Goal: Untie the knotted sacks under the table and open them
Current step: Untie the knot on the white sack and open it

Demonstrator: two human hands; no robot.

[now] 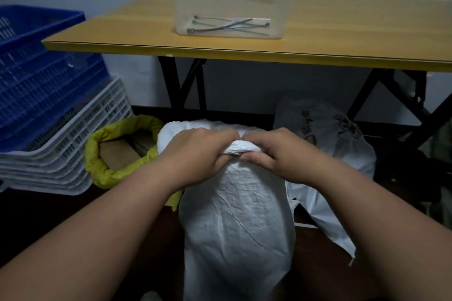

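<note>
Grip: the left hand (203, 154) and right hand (271, 154) both pinched the bunched neck (241, 148) of the white sack (234, 215), fingers curled round the fabric, thumbs meeting just under the bunch.
Why held so: the hands sat knuckle to knuckle on the neck, likely so each could pull its own side of the knot apart; whether the tie was already loose cannot be told, as the fingers hid it.
Task's thing: the white sack stood upright directly below the grip, its body hanging full and creased, in front of the table (342, 39).
Left of the grip: a yellow sack (110, 173), mouth rolled open with a brown box showing inside, so seemingly already done.
Right of the grip: another pale sack (330, 134), slumped under the table, its top not clear enough to judge.
Beyond and above the grip: a clear tub (230, 10) on the table held several cable ties (227, 25), probably collected there.
Far left: stacked crates (44, 85).
Stage: the middle sack seemed under way.
</note>
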